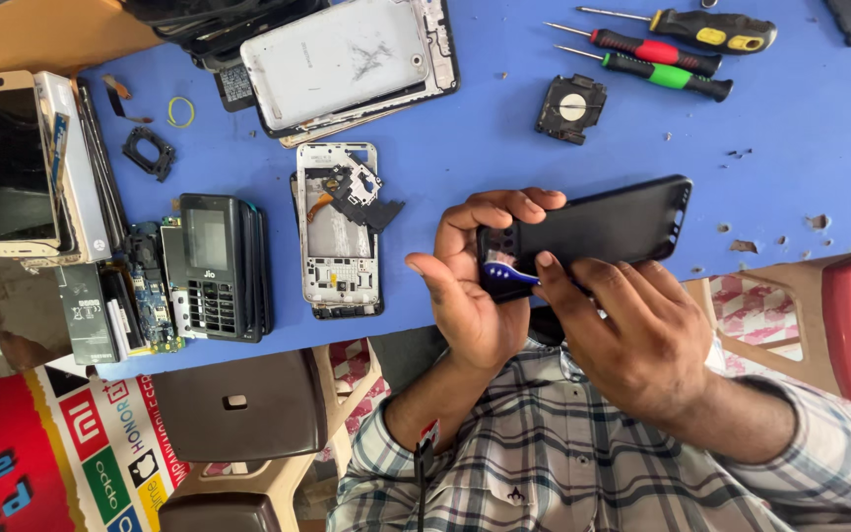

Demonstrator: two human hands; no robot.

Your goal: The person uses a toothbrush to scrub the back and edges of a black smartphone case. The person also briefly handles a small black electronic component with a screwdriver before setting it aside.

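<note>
My left hand [473, 288] grips the left end of a black phone [613, 225], fingers curled over its top edge. The phone is held flat above the near edge of the blue table [504, 148]. My right hand [632, 335] comes in from the right under the phone. Its thumb and fingers pinch a small blue and white tool [509, 277] against the phone's lower left corner. My palms hide most of the tool.
On the table lie an opened phone frame [338, 232], a black keypad phone [214, 266], a white tablet back [342, 59], stacked phones [22, 163] at the left, and three screwdrivers [662, 49] with a black square part [570, 108] at the back. Plastic stools [238, 404] stand below.
</note>
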